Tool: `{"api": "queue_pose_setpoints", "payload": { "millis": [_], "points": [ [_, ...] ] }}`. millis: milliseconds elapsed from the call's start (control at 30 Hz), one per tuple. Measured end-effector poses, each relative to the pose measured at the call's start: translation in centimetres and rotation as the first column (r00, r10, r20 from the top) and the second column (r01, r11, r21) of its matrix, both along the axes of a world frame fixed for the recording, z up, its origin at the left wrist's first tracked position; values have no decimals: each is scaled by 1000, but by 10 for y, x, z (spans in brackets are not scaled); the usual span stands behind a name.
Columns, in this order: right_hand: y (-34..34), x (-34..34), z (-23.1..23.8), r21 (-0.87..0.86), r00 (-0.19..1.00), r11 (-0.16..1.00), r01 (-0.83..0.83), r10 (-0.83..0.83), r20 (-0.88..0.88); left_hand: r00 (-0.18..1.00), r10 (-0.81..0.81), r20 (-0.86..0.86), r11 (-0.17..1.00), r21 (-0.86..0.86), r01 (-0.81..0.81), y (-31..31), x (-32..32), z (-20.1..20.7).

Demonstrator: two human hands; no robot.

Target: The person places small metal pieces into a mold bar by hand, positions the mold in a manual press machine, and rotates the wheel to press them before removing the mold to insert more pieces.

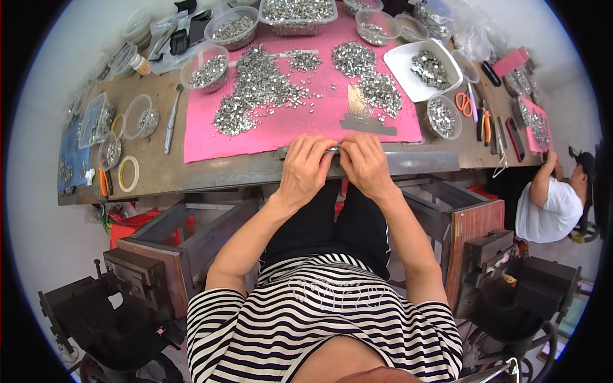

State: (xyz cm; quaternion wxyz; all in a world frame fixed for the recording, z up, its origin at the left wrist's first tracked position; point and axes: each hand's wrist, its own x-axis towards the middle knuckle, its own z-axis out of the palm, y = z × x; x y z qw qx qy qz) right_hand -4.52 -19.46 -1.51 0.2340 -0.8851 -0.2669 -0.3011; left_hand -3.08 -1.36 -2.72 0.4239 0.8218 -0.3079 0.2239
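Observation:
My left hand (305,167) and my right hand (366,165) meet at the front edge of the bench, fingertips almost touching. Both are closed in a pinch on a small silvery metal piece (332,150), mostly hidden by the fingers. Under and beside them runs a flat metal bar (421,162) along the edge. Just beyond lies a pink mat (281,137) bearing a big heap of small shiny metal pieces (258,83) and a second heap (377,89) to the right. A grey strip (367,126) lies near my right hand.
Clear tubs of metal pieces (233,29) line the back. A white tray (396,60) stands right, near orange scissors (463,104) and pliers (486,127). A toothbrush-like tool (172,121) and tape roll (128,174) lie left. A person in white (546,207) works at far right.

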Motion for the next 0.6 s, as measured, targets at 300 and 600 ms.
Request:
{"api": "queue_pose_setpoints", "payload": {
  "millis": [300,600],
  "points": [
    [-35,33,3,221,964,960,173,-119,-238,1000,4,-24,1000,3,-4,0,0,2],
    [-44,57,-2,32,954,990,138,-124,-272,1000,1,3,1000,-7,-1,0,0,0]
  ]
}}
